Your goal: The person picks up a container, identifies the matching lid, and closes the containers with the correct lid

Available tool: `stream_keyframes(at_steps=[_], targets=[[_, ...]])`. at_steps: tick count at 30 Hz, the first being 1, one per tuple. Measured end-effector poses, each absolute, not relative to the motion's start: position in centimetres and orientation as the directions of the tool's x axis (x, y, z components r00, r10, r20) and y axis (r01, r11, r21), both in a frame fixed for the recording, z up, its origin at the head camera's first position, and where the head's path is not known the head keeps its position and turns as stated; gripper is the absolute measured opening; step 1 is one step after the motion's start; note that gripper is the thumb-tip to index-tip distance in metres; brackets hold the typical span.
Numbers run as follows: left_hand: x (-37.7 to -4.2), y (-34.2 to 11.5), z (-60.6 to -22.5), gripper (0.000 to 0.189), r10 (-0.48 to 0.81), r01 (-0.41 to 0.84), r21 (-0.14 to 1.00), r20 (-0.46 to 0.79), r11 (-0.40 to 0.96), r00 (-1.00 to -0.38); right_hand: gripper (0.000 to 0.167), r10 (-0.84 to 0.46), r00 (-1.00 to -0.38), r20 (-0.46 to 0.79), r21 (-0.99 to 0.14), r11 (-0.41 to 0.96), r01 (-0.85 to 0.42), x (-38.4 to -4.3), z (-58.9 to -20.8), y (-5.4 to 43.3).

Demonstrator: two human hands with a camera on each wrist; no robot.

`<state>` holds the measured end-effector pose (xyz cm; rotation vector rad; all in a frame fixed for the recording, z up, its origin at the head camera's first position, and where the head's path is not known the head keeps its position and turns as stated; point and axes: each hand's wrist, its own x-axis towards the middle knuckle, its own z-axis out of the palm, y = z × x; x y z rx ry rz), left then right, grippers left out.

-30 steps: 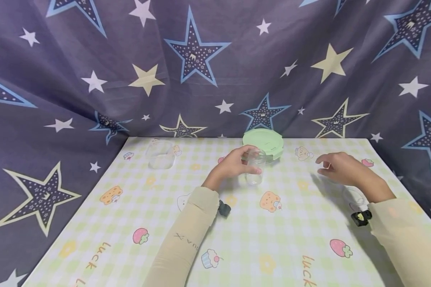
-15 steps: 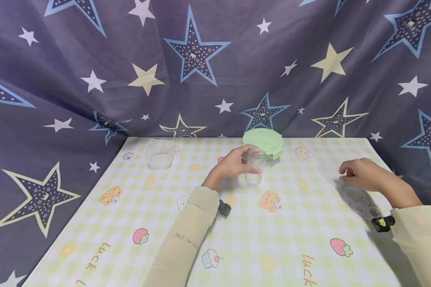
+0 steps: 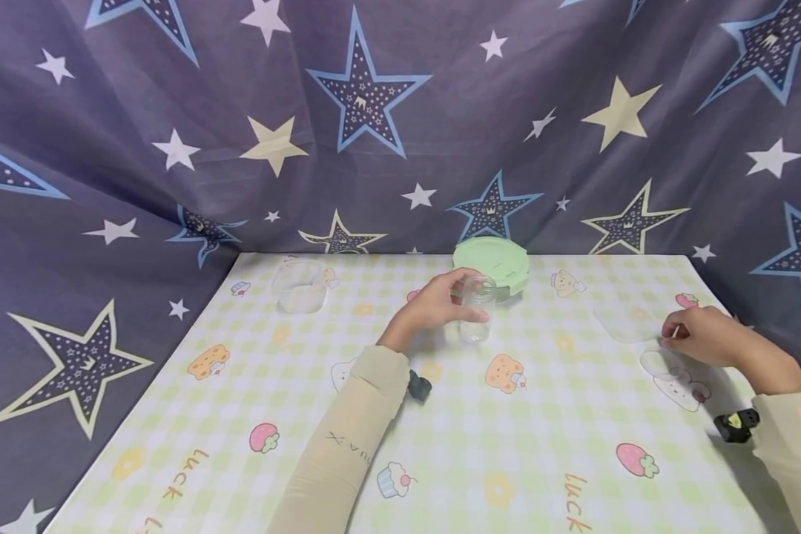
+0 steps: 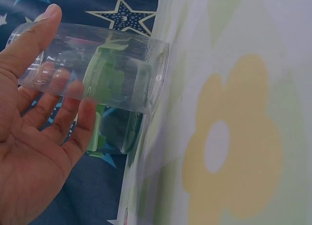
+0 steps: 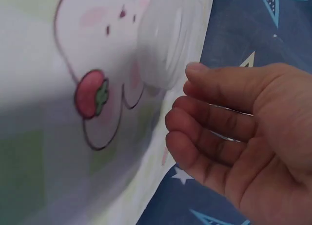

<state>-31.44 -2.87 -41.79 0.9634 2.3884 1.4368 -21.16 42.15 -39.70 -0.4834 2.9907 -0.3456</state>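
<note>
Left hand [image 3: 434, 305] grips a jar [image 3: 482, 300] on my checked cloth [image 3: 470, 445] (starry curtain [image 3: 434, 37] behind); right hand [image 3: 707, 337], loosely curled, near lid [image 5: 162, 42].

I see room for a hand between the clear cylindrical jar [image 3: 478, 311] and the flat transparent rounded piece [image 3: 622, 328] well right of it; just behind the jar, the round green-lidded container [image 3: 492, 261] blocks the way.

We see tan sleeves [image 3: 337, 471], dark letters [image 3: 350, 446] on the left one, and a little dark box [image 3: 736, 425] beside each.
</note>
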Motion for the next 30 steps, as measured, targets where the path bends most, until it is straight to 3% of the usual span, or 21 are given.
stream_keyframes(at_steps=[8,15,30], targets=[[-31.4,-2.9,-41.8,0.070,0.612,0.434,0.845,0.170,0.313,-0.773,0.009,-0.251,-0.947,-0.200,-0.443,0.885,-0.141,-21.1,-40.5,43.3],[-31.5,-2.9,-42.1,0.069,0.611,0.441,0.842,0.178,0.311,-0.772,0.013,-0.280,-0.920,-0.274,-0.588,0.806,-0.070,-20.9,-41.0,44.0],[-31.5,-2.9,-42.1,0.068,0.612,0.444,0.839,0.178,0.316,-0.771,0.022,-0.261,-0.911,-0.318,-0.672,0.741,0.022,-20.9,-41.4,43.9]])
